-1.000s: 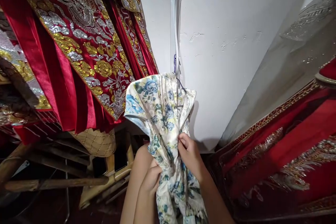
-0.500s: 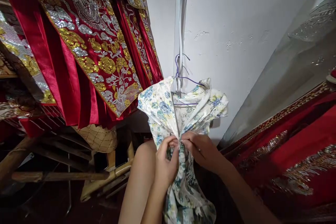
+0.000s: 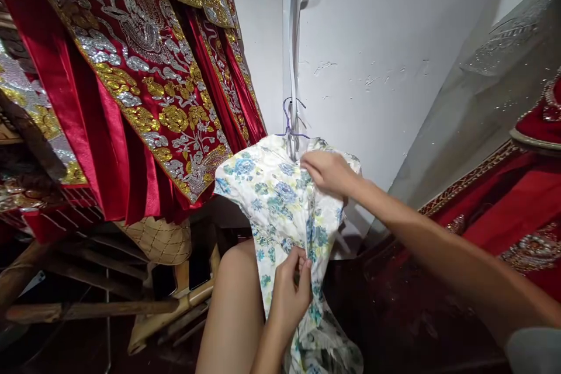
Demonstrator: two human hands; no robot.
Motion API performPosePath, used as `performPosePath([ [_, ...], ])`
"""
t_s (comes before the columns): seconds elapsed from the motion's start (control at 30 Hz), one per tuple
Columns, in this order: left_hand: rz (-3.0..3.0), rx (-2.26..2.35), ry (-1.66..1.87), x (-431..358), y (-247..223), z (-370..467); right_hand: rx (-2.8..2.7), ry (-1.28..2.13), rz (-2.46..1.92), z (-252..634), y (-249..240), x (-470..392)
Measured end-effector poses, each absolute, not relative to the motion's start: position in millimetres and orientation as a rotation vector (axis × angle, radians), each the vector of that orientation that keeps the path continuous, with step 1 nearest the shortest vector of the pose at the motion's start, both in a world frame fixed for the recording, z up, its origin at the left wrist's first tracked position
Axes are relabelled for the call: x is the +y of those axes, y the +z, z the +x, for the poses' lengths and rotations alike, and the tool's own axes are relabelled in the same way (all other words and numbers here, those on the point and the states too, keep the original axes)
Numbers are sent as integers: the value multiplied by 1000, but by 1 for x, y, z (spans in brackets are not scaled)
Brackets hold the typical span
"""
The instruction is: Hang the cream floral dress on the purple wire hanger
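Note:
A white dress with a blue and green flower print (image 3: pixel 272 193) hangs from a thin purple hanger (image 3: pixel 288 120). A closed seam that looks like a zipper runs down its middle. At the neckline, my right hand (image 3: pixel 326 170) is closed on the top of this seam; the fingers hide whether it grips a zipper pull. Lower down, around the waist, my left hand (image 3: pixel 293 283) pinches the dress fabric beside the seam. The lower part of the dress drapes down beside my bare knee (image 3: pixel 239 280).
Red satin garments with gold and silver embroidery (image 3: pixel 175 99) hang at the left. Beneath them are a bamboo chair frame (image 3: pixel 92 310) and a quilted tan item (image 3: pixel 162 238). Behind the dress rises a white wall (image 3: pixel 363 41). More red beaded clothing (image 3: pixel 504 198) is at the right, near a sheer cover.
My right hand has moved up from the waist to the neckline, and the gaping opening has drawn closed. My left hand has dropped slightly, still pinching fabric.

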State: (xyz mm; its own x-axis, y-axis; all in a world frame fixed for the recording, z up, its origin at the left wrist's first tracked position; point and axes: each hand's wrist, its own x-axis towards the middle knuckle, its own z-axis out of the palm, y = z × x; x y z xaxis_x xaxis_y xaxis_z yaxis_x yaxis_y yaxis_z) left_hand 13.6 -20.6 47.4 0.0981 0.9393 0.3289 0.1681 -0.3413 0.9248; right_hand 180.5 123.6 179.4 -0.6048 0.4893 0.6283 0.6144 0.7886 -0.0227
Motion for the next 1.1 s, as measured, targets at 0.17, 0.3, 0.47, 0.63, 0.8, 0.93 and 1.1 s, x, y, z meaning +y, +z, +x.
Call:
performPosePath([
  [0.17, 1629, 1088, 1129, -30, 24, 15, -2110, -534, -1028, 181, 229, 169],
  [0.3, 1650, 1118, 1120, -23, 26, 5, -2015, -406, -1062, 166, 225, 152],
  [0.47, 1827, 1166, 1453, 20, 96, -12, -1898, -360, -1067, 165, 204, 132],
  [0.63, 2208, 1082, 1687, 92, 188, -14, -1927, -514, -904, 176, 202, 134],
  [0.8, 2395, 1114, 1566, 130, 211, 0, -2030, -629, -867, 181, 195, 144],
  [0.93, 2200, 1159, 1756, 131, 219, 6, -2222, -442, -835, 175, 172, 156],
  [1.1, 1592, 1215, 2088, 141, 239, -47, -2284, -113, -821, 168, 128, 141],
])
